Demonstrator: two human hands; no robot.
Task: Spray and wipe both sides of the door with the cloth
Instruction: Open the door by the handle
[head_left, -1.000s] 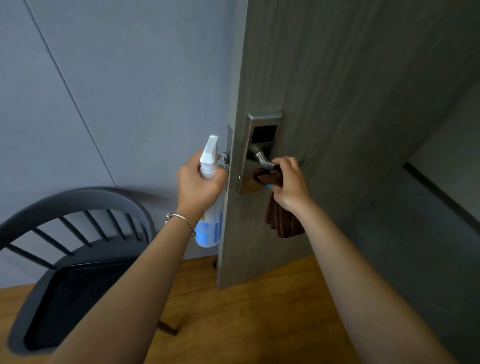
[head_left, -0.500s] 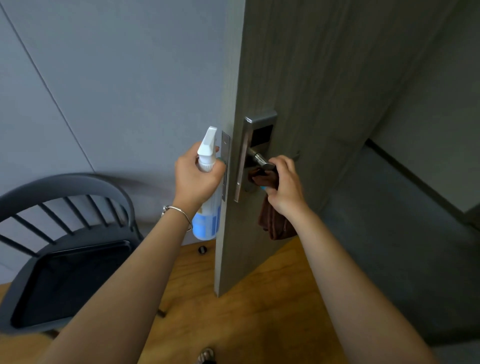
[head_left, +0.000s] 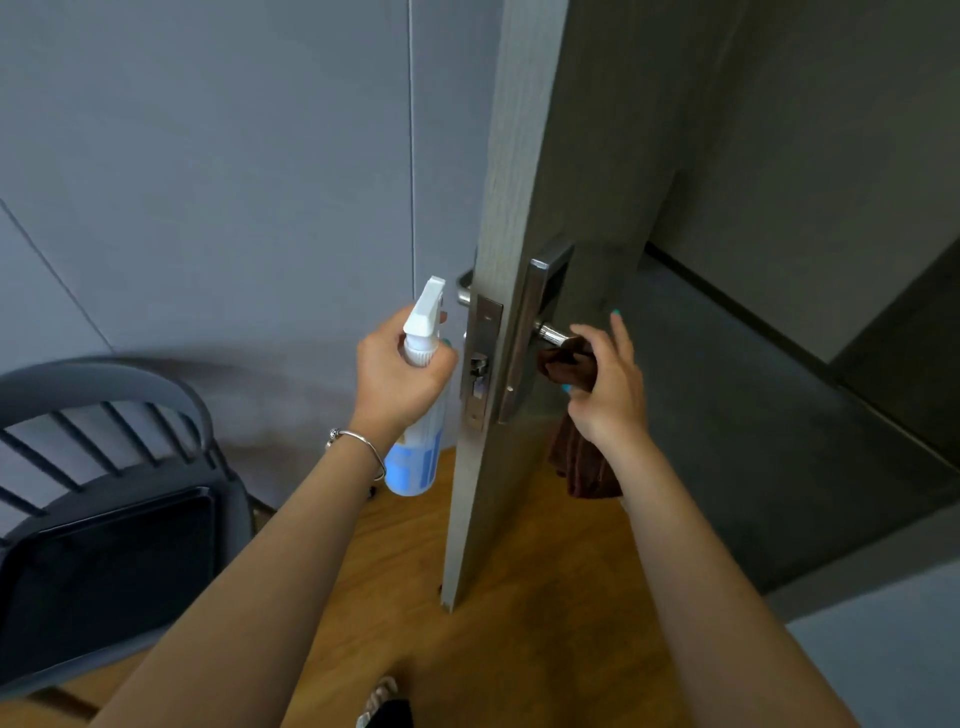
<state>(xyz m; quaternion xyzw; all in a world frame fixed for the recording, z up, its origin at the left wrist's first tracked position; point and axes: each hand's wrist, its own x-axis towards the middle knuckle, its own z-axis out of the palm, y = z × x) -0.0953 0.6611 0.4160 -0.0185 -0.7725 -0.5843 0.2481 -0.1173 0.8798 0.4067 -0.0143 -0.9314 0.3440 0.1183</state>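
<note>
Down at the bottom centre my foot (head_left: 382, 701) shows on the wood floor (head_left: 519, 597). Left of it, in the lower left, stands a dark chair (head_left: 104, 519). Up the middle of the frame, my left hand (head_left: 397, 376) is wrapped round the neck of the spray bottle (head_left: 418, 457), which hangs upright just left of the door edge, nozzle up; a bracelet (head_left: 358, 444) circles that wrist. My right hand (head_left: 605, 387) sits right of centre at the handle (head_left: 550, 332), with the brown cloth (head_left: 576, 457) pinched between thumb and lower fingers while the index finger sticks up straight; the cloth drapes down below my wrist against the door face. The door (head_left: 597, 182) stands ajar, nearly edge-on to me, its latch plate (head_left: 480, 358) between my hands. Behind, grey wall (head_left: 208, 156) fills the upper left.
</note>
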